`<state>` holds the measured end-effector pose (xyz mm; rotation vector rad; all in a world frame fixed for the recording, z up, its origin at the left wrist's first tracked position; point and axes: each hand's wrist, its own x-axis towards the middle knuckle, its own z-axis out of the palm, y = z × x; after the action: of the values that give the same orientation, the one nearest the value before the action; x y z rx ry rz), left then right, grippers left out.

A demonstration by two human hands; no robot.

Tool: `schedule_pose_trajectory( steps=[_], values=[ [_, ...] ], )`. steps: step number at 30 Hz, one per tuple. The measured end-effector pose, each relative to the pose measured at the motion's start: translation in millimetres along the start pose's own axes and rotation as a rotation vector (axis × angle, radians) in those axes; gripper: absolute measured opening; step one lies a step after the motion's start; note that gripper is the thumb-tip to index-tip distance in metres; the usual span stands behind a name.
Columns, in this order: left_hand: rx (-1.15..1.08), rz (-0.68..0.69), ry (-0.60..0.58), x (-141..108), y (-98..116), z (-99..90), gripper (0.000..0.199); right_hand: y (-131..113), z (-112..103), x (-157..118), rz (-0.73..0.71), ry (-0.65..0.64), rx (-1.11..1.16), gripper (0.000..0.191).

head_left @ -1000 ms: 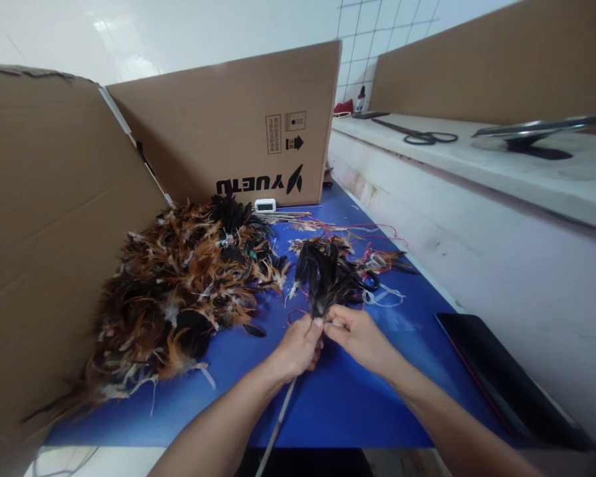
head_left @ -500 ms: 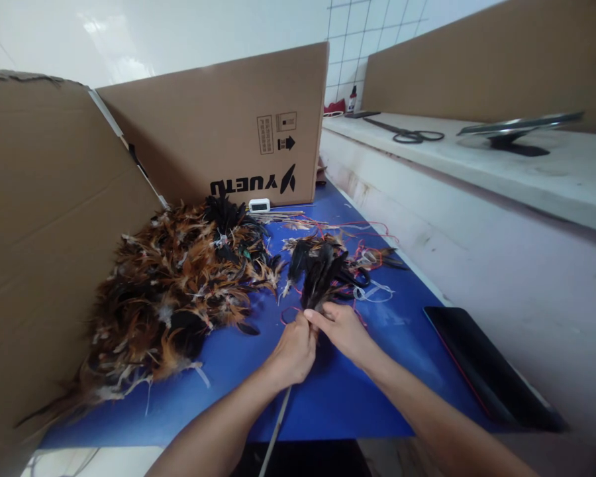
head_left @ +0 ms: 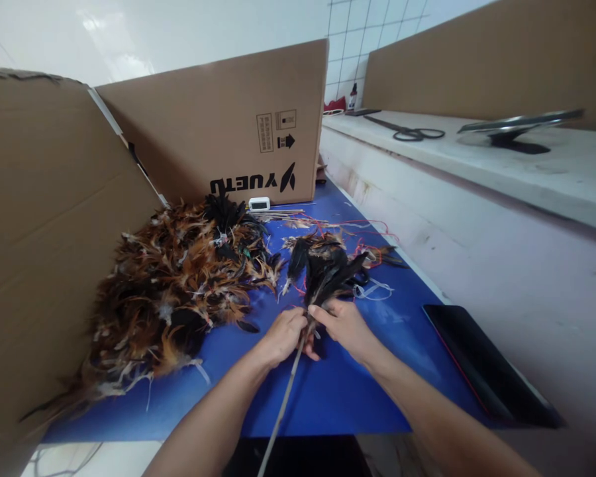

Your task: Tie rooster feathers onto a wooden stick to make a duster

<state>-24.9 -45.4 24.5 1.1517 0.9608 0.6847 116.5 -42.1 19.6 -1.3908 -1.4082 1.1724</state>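
Black feathers (head_left: 330, 275) held at the top of a thin stick (head_left: 284, 404)

From the head camera, the feathers fan out away from the person, glossy and dark, with paler, brownish shafts narrowing to the base. They sit over the middle of the blue tabletop (head_left: 357, 411). Below them the stick, pale and slightly knobbly, slants down toward the person and passes over the near edge. The left hand (head_left: 284, 336) is closed around the top of the stick, some fingertips showing beneath it. The right hand (head_left: 346, 328) pinches the feather bases, thumb uppermost; the two hands nearly meet.

Blue surface shows beneath the right forearm and across to a dark flat slab (head_left: 491, 364) lying along the right edge. Beyond that edge rises a white ledge (head_left: 457, 156) carrying large scissors (head_left: 412, 134). Just past the feathers, red string (head_left: 372, 224), a translucent strip (head_left: 375, 289) and loose feathers crowd the room ahead.

On the left, a brown cardboard wall (head_left: 44, 232) and a rear cardboard panel (head_left: 198, 126) with inverted "YUETU" lettering form a corner. A heap of rust-brown and black feather bunches (head_left: 179, 278) fills it, many with whitish ties. A small white device (head_left: 259, 205) stands by the rear panel. The contents of the small bottle (head_left: 352, 97) on the ledge cannot be made out.
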Motion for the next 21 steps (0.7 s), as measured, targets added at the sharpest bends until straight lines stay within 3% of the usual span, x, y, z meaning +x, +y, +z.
schedule_pose_trajectory(
  steps=[4, 9, 14, 21],
  values=[
    [-0.144, -0.068, -0.075, 0, 4, -6.7, 0.015, -2, -2, 0, 0.009, -0.007, 0.034, 0.03],
    [-0.121, -0.041, -0.148, -1, 4, -12.4, 0.034, 0, -5, 1, 0.014, -0.043, 0.07, 0.029],
    [-0.075, -0.037, -0.096, 1, 3, -15.0, 0.046, 5, -7, 2, 0.056, -0.054, 0.08, 0.034],
    [0.013, 0.026, 0.001, 3, 2, -21.5, 0.045, 6, -7, 3, 0.103, -0.115, 0.222, 0.037]
  ],
)
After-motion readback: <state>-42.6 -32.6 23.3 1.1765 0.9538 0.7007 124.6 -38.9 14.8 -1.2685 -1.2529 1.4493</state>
